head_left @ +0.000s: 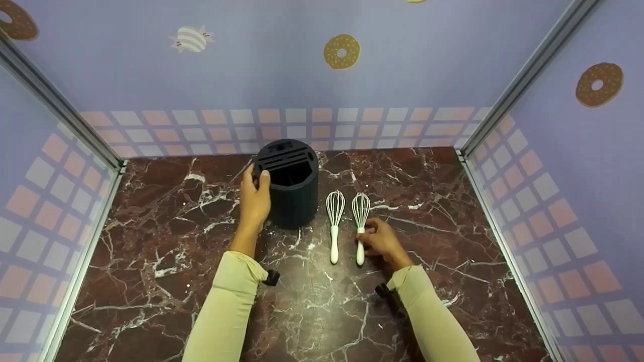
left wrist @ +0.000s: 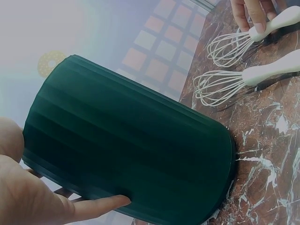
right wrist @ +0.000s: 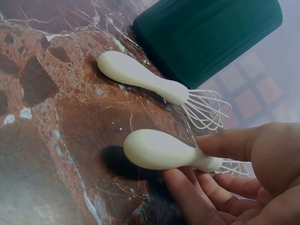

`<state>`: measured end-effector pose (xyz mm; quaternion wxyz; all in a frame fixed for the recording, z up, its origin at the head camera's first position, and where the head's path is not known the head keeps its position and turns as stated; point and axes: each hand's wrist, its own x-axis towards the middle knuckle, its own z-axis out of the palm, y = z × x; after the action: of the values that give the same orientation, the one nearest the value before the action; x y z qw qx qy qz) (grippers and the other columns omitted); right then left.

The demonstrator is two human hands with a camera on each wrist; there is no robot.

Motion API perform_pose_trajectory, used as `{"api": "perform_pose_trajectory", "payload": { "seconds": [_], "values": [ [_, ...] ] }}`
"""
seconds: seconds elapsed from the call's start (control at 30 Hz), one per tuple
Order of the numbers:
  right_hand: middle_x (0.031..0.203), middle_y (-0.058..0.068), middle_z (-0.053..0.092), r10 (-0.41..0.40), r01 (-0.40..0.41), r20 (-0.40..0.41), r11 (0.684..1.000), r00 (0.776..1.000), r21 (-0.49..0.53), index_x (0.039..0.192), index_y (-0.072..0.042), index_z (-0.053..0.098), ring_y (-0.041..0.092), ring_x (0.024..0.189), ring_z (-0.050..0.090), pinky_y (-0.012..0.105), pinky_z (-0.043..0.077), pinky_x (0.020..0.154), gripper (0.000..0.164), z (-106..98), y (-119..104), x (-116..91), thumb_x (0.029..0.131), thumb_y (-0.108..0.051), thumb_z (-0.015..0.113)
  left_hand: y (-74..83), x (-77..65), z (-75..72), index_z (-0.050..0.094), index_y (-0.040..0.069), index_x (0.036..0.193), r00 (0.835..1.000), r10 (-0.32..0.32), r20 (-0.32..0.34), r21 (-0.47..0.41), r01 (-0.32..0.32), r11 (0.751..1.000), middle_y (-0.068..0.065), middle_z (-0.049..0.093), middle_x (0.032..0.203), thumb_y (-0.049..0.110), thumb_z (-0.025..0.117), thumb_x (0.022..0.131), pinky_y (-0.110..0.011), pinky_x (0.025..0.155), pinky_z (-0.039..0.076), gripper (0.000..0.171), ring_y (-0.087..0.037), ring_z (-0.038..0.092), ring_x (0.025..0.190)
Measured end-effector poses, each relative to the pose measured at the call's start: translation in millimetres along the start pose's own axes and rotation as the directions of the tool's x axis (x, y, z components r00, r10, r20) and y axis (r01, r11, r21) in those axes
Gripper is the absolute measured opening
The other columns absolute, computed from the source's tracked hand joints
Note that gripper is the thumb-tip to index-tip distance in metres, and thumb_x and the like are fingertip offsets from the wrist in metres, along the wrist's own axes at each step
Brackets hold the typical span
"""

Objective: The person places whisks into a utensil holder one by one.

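A dark green utensil holder [head_left: 294, 206] with a slotted top stands upright on the marbled surface. My left hand [head_left: 255, 198] grips its left side near the rim; in the left wrist view one finger [left wrist: 101, 206] lies along its ribbed wall. Right of the holder, two whisks with white wires and cream handles lie side by side. My right hand [head_left: 382, 240] pinches the handle of the right whisk [head_left: 360, 246], thumb on one side and fingers on the other. Seen from the right wrist, that handle casts a shadow below it. The left whisk [head_left: 334, 244] lies untouched between the holder and the gripped whisk.
The brown-red marbled tabletop [head_left: 166, 271] is bounded by lilac panels with a checked band [head_left: 372, 120] at the back and both sides. Metal rails [head_left: 498, 216] run along the side edges. The holder stands close to the back wall.
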<state>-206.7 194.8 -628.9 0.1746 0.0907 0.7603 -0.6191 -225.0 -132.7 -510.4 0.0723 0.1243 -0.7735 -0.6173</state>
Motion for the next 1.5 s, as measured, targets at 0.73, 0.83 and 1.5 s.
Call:
{"api": "perform_pose_trajectory", "payload": {
  "seconds": [0.73, 0.83, 1.5],
  "values": [
    [0.107, 0.011, 0.062, 0.020, -0.024, 0.045, 0.997, 0.999, 0.074, 0.144, 0.000, 0.045, 0.018, 0.078, 0.068, 0.046, 0.063, 0.072, 0.061, 4, -34, -1, 0.090, -0.007, 0.074, 0.2, 0.6, -1.4, 0.030, 0.021, 0.161, 1.000, -0.015, -0.003, 0.031, 0.015, 0.999, -0.017, 0.035, 0.158, 0.048, 0.043, 0.107, -0.049, 0.119, 0.036, 0.062, -0.033, 0.040, 0.147],
    [0.108, 0.011, 0.062, 0.006, -0.009, 0.050, 0.997, 0.999, 0.077, 0.145, 0.000, 0.044, 0.017, 0.080, 0.066, 0.045, 0.062, 0.072, 0.063, 6, -40, -1, 0.090, -0.007, 0.074, -0.2, 0.6, -1.2, 0.029, 0.023, 0.161, 1.000, -0.019, -0.002, 0.040, 0.019, 0.999, -0.017, 0.036, 0.158, 0.049, 0.043, 0.107, -0.050, 0.119, 0.036, 0.061, -0.033, 0.040, 0.147],
    [0.106, 0.011, 0.060, -0.160, 0.146, 0.068, 0.974, 0.985, 0.172, 0.136, -0.003, 0.051, 0.018, 0.078, 0.066, 0.045, 0.063, 0.066, 0.052, 29, -94, -9, 0.089, 0.000, 0.073, -2.7, 0.8, -0.3, 0.031, 0.020, 0.161, 1.000, -0.004, -0.003, 0.035, 0.004, 0.999, -0.018, 0.036, 0.158, 0.049, 0.044, 0.107, -0.050, 0.119, 0.035, 0.062, -0.034, 0.039, 0.147]
  ]
}}
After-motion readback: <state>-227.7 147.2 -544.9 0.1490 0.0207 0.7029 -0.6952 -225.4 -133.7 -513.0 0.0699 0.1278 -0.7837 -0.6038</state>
